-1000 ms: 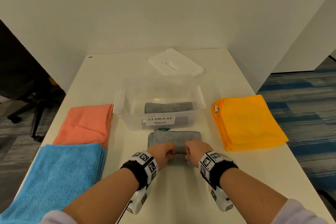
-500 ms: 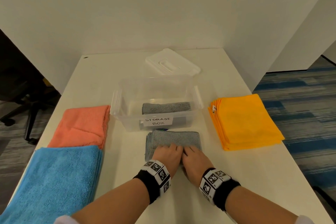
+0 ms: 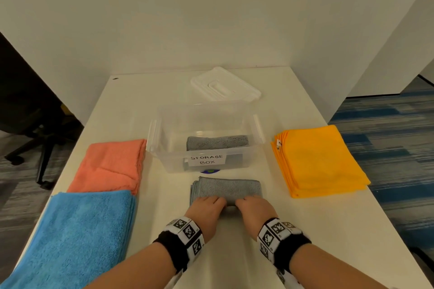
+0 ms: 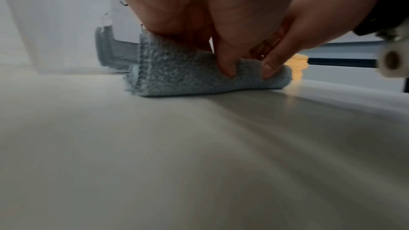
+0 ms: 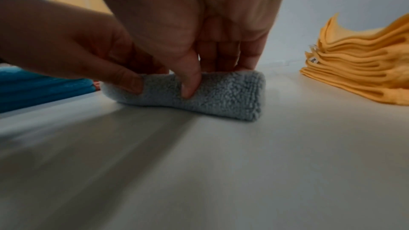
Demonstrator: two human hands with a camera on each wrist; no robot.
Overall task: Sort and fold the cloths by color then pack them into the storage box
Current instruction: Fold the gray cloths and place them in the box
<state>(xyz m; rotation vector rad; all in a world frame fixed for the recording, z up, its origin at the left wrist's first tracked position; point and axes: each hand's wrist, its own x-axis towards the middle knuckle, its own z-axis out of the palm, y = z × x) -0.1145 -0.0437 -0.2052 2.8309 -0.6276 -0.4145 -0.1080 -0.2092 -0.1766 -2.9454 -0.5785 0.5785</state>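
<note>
Since half a second ago, the near edge of the grey cloth point(image 3: 226, 191) has been rolled further under both hands. It is pinched between thumb and curled fingers by the left hand point(image 3: 206, 210) and the right hand point(image 3: 254, 211), side by side, knuckles up. It lies on the white table point(image 3: 305, 230), just before the storage box point(image 3: 206, 141), between the blue cloths point(image 3: 77, 234) and the orange cloths point(image 3: 317, 159), with bare tabletop either side.

we can't see the near edge of the grey cloth point(image 3: 226, 191), both hands sit over it; blue cloths point(image 3: 75, 237) run off the bottom-left of the head view | grey cloth in the storage box point(image 3: 164, 155) half hidden behind its label | wrist views blurry up close; box just a haze in the left one
</note>
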